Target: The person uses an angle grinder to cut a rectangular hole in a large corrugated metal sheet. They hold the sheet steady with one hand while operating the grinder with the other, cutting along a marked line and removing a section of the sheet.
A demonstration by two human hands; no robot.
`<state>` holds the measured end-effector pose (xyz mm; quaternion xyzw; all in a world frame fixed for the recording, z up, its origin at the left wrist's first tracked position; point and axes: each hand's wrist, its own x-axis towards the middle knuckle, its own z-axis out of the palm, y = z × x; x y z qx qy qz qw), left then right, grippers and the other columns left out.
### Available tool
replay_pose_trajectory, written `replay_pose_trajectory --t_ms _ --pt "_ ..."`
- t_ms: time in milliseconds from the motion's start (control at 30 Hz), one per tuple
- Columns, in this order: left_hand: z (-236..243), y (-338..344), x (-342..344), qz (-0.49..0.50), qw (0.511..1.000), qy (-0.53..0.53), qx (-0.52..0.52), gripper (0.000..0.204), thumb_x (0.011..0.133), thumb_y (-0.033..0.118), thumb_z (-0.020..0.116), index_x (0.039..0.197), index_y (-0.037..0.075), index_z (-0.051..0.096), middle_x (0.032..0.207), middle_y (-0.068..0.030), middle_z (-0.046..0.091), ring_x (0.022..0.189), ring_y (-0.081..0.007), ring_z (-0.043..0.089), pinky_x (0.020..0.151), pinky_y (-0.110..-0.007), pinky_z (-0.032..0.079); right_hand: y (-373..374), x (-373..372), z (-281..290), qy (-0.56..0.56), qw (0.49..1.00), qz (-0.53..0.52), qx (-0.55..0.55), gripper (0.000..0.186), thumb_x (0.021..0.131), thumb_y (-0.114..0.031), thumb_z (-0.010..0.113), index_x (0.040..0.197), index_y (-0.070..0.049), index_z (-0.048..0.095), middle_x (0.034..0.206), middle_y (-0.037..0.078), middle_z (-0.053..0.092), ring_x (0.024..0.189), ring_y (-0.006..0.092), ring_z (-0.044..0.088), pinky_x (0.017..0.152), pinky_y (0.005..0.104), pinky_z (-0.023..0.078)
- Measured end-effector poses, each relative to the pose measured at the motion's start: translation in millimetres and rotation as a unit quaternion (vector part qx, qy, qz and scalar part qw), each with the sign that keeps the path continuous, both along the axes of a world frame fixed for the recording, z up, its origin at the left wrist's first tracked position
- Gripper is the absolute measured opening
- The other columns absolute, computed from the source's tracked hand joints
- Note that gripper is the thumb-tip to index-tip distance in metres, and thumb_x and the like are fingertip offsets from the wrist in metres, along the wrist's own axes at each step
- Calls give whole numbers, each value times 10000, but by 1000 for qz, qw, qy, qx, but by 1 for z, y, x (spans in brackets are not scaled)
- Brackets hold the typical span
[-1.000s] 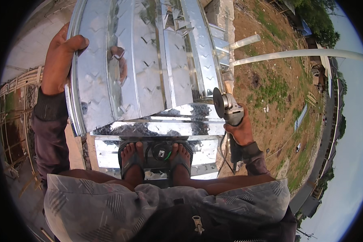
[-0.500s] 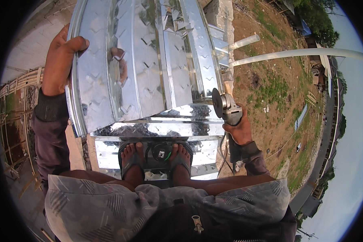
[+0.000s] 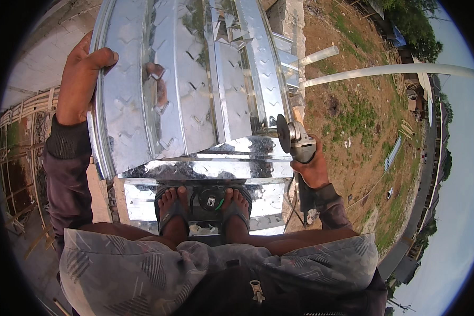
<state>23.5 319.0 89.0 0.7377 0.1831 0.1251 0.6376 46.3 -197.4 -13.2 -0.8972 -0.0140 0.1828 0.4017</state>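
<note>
My left hand (image 3: 80, 79) is closed on the left edge of a shiny ribbed metal sheet (image 3: 195, 105), its thumb over the top. My right hand (image 3: 313, 171) grips an angle grinder (image 3: 304, 147), whose dark disc stands upright at the sheet's lower right corner; whether it touches the metal I cannot tell. A cord (image 3: 295, 210) hangs below the grinder. More shiny panels (image 3: 200, 168) lie beneath the held sheet and under my sandalled feet (image 3: 171, 210). A round black object (image 3: 210, 198) with a green part sits between my feet.
A rough concrete edge (image 3: 292, 18) runs along the right, crossed by white pipes (image 3: 384, 71). Beyond is lower ground (image 3: 353, 131) with dirt, grass and scattered debris, then a road and trees. On the left lie a concrete surface (image 3: 42, 68) and bamboo poles (image 3: 34, 158) at a lower level.
The sheet, my left hand on it and my right hand with the grinder have shifted only very slightly. Both hands keep the same hold.
</note>
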Motion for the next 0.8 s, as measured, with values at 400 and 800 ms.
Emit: replay_pose_trajectory --t_ms 400,800 --pt "1 -8 1 21 1000 -7 -19 609 782 88 585 1372 -49 525 876 -10 581 742 -86 517 716 -209 440 -4 -5 6 -13 996 -21 86 859 704 -116 790 1443 -81 355 1125 136 663 1011 228 659 900 344 529" --pt "-4 -1 1 2 999 -1 -35 600 785 77 585 1368 -49 521 925 -29 612 766 -96 553 750 -221 477 -11 0 -2 -22 999 -11 41 849 703 -107 783 1438 -90 357 1120 131 664 984 226 664 890 342 532"
